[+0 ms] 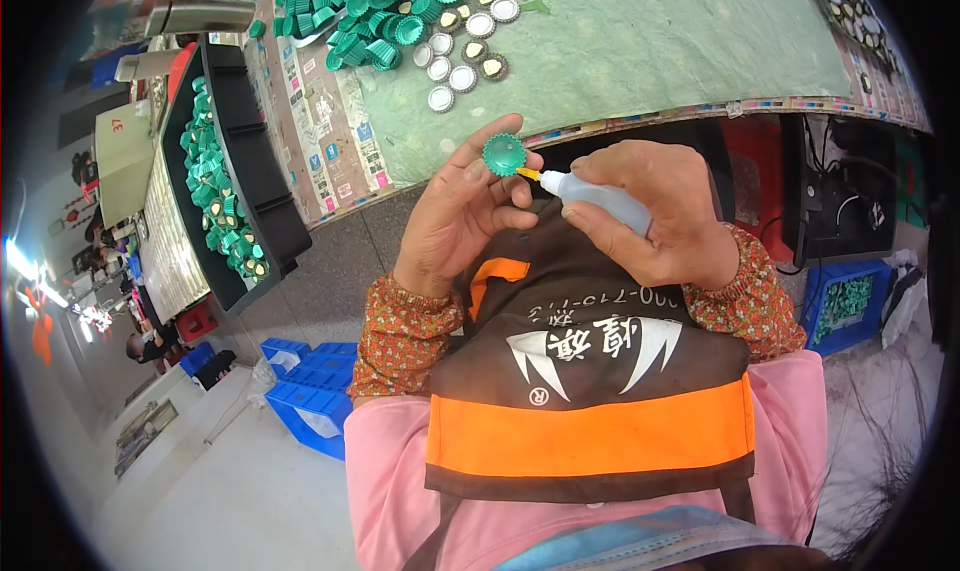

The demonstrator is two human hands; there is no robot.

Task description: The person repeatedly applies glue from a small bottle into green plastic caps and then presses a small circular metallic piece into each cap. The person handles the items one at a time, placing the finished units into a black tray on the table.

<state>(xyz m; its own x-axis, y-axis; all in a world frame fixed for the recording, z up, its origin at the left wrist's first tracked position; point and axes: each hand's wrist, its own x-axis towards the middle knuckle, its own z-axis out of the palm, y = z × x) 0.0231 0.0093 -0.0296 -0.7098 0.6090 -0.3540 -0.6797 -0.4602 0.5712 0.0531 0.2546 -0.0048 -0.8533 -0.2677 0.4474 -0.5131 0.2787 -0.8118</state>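
Note:
My left hand [462, 199] pinches a green fluted cap [504, 154] between thumb and fingers, just past the near edge of the table. Wrapped round a soft translucent squeeze bottle [612, 203] is my right hand [655, 206]. The bottle's thin yellow nozzle [528, 173] points left and meets the lower right rim of the cap, as far as I can see. On the table beyond lie several silver and dark crimped caps [462, 78], some with a pale piece on them. A heap of green fluted caps [385, 21] spreads behind those.
A green mat [640, 61] covers much of the table. At the left stands a black tray [255, 161] filled with green caps. Blue crates [310, 396] sit on the floor at left, and another blue crate [845, 271] holds green pieces at right. More small caps [850, 16] lie far right.

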